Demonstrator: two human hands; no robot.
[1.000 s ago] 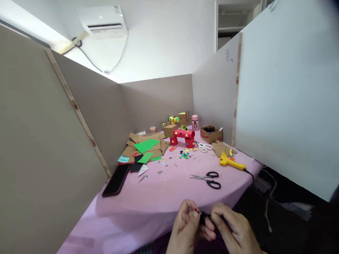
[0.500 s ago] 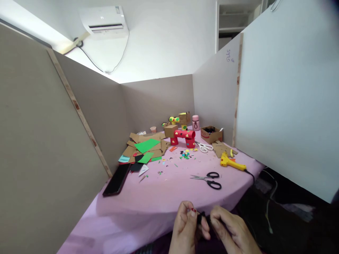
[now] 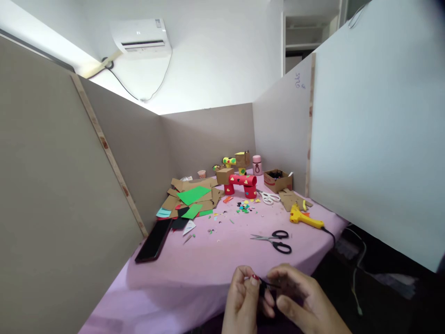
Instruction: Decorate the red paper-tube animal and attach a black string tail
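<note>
At the table's near edge, my left hand (image 3: 245,294) pinches a small black strip (image 3: 267,284) between thumb and fingers; its exact kind is too small to tell. The thin end of the strip points toward my right hand (image 3: 299,297). That hand is open, thumb and fingers apart around the strip's end, and whether a fingertip touches it I cannot tell. Scissors with black handles (image 3: 274,240) lie just beyond my hands, blades pointing left. Farther back stands a red tube figure (image 3: 243,180) with heart spots and a cardboard box head (image 3: 225,176).
Cardboard and green paper sheets (image 3: 193,195) are piled at left, near a dark phone (image 3: 154,241). Paper scraps (image 3: 245,207) litter the middle. To the right lie white scissors (image 3: 269,198) and a yellow glue gun (image 3: 306,218); behind stand a cardboard box (image 3: 278,182) and pink bottle (image 3: 257,165).
My right hand has opened, its thumb parting from its fingers, and the thin end of the black strip now shows. My left hand keeps its pinch. The view has tilted slightly upward.
</note>
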